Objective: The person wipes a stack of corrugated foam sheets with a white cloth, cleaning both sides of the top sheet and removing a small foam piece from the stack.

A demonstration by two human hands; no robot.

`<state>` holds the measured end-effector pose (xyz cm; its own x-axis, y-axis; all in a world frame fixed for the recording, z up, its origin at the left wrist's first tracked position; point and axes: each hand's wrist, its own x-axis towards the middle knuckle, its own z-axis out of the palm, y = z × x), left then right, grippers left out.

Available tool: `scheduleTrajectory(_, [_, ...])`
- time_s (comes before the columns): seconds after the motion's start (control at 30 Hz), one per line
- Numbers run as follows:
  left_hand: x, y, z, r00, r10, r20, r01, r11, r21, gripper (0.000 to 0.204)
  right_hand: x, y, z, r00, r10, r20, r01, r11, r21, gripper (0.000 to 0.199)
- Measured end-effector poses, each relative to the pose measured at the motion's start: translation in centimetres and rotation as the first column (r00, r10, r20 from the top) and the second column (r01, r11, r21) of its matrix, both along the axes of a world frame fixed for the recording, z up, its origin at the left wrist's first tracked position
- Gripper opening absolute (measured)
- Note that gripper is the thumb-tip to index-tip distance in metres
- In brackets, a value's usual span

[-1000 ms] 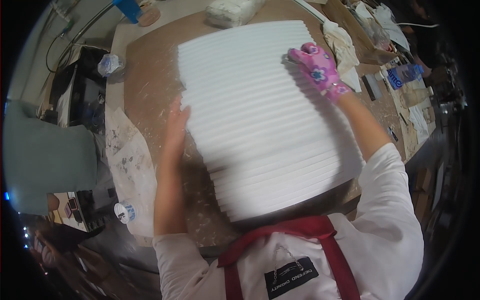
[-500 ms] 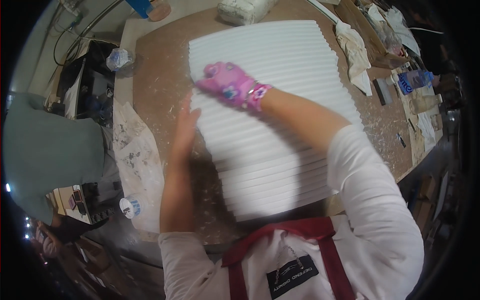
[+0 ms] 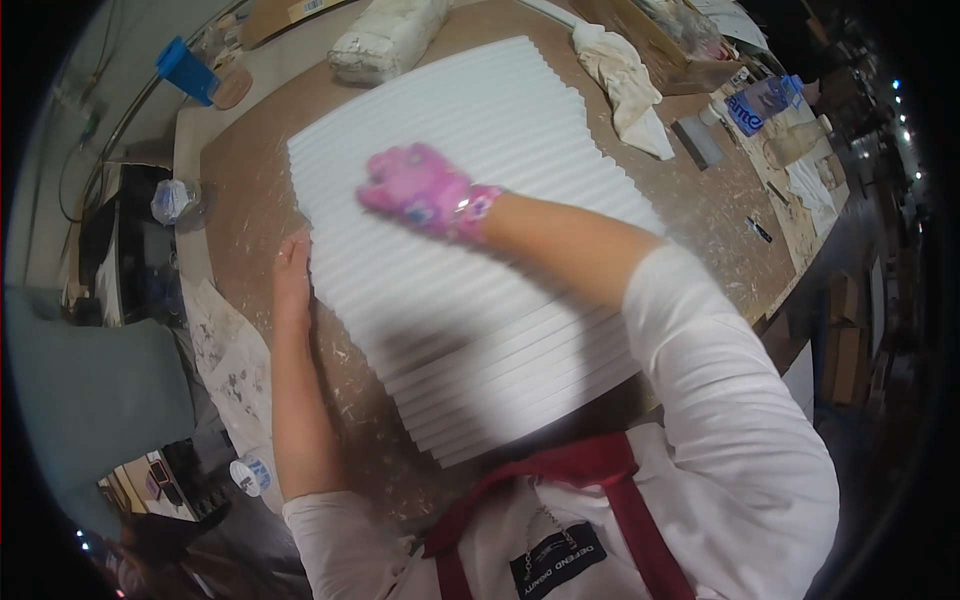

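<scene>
One ribbed panel [image 3: 480,240]: white, matte, roughly rectangular, its face run through with many parallel ridges and grooves from edge to edge, the near and far edges stepped like a saw where the ridges end; it lies flat on the tabletop [image 3: 720,215], covering most of the middle, its near end reaching the person's chest. One tabletop: brown board, scuffed and flecked with white dust and dried splashes. One right hand [image 3: 418,190]: in a pink patterned glove, fingers curled in together, resting on the upper face of the panel, the bare forearm crossing the panel from the right. One left hand [image 3: 292,275]: bare, flat, fingers pressed together and pointing away, lying along the panel's left edge, touching it and the tabletop. One crumpled cloth [image 3: 625,85], off-white, just beyond the panel's far right corner. One lumpy white sack [image 3: 385,40] at the far edge, near the panel's far end. One blue box-shaped object [image 3: 185,70], far left, well apart from the panel. One crumpled clear plastic cup [image 3: 172,198] left of the tabletop. One flat grey block [image 3: 698,140] beside the cloth. One dark red apron strap [image 3: 590,480] over a white long-sleeved shirt.
</scene>
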<state>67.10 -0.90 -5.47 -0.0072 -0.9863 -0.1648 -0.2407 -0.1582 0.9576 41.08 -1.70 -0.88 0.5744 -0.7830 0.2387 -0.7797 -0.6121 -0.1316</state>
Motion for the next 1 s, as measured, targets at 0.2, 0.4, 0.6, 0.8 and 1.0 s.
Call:
scheduleTrajectory(0.2, [-1.1, -0.8, -1.4, 0.982, 0.01, 0.186, -0.016, 0.999, 0.035, 0.034, -16.6, 2.4, 0.5, 0.954, -0.296, 0.034, 0.291, 0.951, 0.105, 0.021])
scheduleTrajectory(0.4, [-0.3, -0.6, -1.8, 0.992, 0.081, -0.099, -0.08, 0.997, 0.012, 0.035, -23.2, 2.1, -1.1, 0.934, -0.253, 0.254, 0.291, 0.948, -0.126, 0.037])
scheduleTrajectory(0.6, [-1.2, 1.8, -1.2, 0.864, 0.176, -0.472, -0.139, 0.984, 0.113, 0.051, -35.3, -1.2, -6.1, -0.048, -0.377, 0.925, 0.319, 0.872, 0.372, 0.04])
scheduleTrajectory(0.8, [-1.7, 3.2, 0.2, 0.871, 0.169, -0.461, -0.104, 0.981, 0.164, 0.061, -30.4, -2.2, -8.1, -0.243, -0.577, 0.78, 0.069, 0.791, 0.607, 0.027])
scheduleTrajectory(1.0, [-1.0, 1.9, 0.1, 0.963, 0.094, -0.251, -0.067, 0.991, 0.115, 0.057, -26.2, -0.7, -4.2, 0.122, -0.436, 0.891, 0.135, 0.897, 0.421, 0.038])
